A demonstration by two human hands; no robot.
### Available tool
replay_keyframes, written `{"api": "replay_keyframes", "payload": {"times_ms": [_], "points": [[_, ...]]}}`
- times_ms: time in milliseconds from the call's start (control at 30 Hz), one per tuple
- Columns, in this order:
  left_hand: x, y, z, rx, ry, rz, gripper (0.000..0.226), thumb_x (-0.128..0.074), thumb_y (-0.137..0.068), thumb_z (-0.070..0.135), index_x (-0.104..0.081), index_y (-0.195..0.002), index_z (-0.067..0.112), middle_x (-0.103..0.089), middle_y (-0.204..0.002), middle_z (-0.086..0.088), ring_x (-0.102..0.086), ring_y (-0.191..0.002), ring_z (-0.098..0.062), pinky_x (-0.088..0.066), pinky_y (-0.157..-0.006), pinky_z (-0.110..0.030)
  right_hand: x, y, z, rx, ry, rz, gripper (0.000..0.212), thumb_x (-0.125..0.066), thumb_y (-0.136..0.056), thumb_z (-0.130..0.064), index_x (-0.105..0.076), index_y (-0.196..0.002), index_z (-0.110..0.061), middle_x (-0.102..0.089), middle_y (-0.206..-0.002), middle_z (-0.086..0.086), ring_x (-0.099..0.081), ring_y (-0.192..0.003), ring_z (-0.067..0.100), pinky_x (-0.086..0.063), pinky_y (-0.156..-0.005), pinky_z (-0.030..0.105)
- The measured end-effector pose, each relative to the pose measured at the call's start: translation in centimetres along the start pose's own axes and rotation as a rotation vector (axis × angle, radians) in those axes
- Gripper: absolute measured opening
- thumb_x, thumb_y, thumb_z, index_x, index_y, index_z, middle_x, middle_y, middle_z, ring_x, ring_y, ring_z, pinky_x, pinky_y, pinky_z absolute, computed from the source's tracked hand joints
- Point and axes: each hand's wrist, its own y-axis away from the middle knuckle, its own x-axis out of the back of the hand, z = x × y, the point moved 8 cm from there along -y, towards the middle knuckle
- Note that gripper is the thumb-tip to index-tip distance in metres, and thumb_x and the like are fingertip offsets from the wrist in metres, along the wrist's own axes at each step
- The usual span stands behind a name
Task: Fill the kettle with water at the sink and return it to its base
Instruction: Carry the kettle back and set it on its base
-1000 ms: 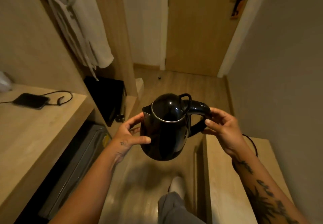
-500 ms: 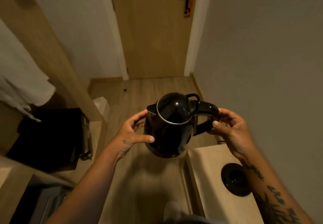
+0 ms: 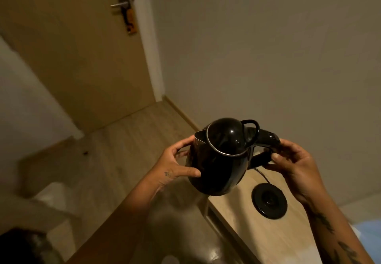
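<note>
Head | left hand (image 3: 175, 165) cups kettle (image 3: 218, 173) body | right hand (image 3: 299, 165) grips its handle

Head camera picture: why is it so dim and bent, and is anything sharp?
Head view: dim, warm light; the wide-angle lens tilts and bends the door; small glints on the kettle; kettle fairly sharp, lower left corner dark and blurred.
</note>
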Motion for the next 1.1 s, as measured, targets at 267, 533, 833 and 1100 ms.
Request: {"api": "replay_keyframes", "payload": {"times_ms": [267,533,833,1100], "points": [[-4.2,-7.1,1.7,-0.012,-0.105,-0.320,0.083,-0.084,-0.036,0.025,-0.050,-0.108,0.047,-0.048,-0.120,0.021,-0.043,-0.128,-0.022,-0.044,-0.102,-0.039,4.3,2.9,-1.4,0.084,0.004,0.315,0.076,-0.084,-0.026,-0.056,-0.063,-0.092,-0.024,-0.060,-0.093,0.010,-0.067,-0.080,0.015,-0.058,-0.061,0.030],[-13.3,-9.9,1.7,-0.020,-0.179,-0.551,0.096,-0.091,-0.022,0.046,-0.049,-0.108,0.051,-0.047,-0.122,0.023,-0.043,-0.128,-0.022,-0.043,-0.103,-0.048,11.3,7.2,-1.4,0.122,0.001,0.545,0.074,-0.084,-0.030,-0.055,-0.063,-0.094,-0.024,-0.071,-0.085,-0.005,-0.068,-0.085,0.014,-0.058,-0.065,0.033],[-22.2,-11.7,-0.3,-0.020,-0.321,-0.643,0.102,-0.085,-0.029,0.032,-0.036,-0.117,0.051,-0.034,-0.132,0.016,-0.028,-0.128,-0.010,-0.042,-0.104,-0.049,18.4,9.4,-0.3,0.145,-0.024,0.627,0.057,-0.084,-0.033,-0.053,-0.067,-0.084,-0.034,-0.070,-0.083,-0.008,-0.067,-0.084,0.014,-0.058,-0.063,0.032],[-26.5,-14.1,-3.8,0.024,-0.341,-0.734,0.111,-0.086,-0.039,0.018,-0.033,-0.136,0.031,-0.035,-0.146,0.004,-0.028,-0.140,-0.021,-0.043,-0.102,-0.038,22.5,10.0,3.1,0.089,-0.087,0.679,0.060,-0.085,-0.038,-0.047,-0.064,-0.091,-0.027,-0.070,-0.086,-0.008,-0.066,-0.087,0.017,-0.059,-0.067,0.036]]}}
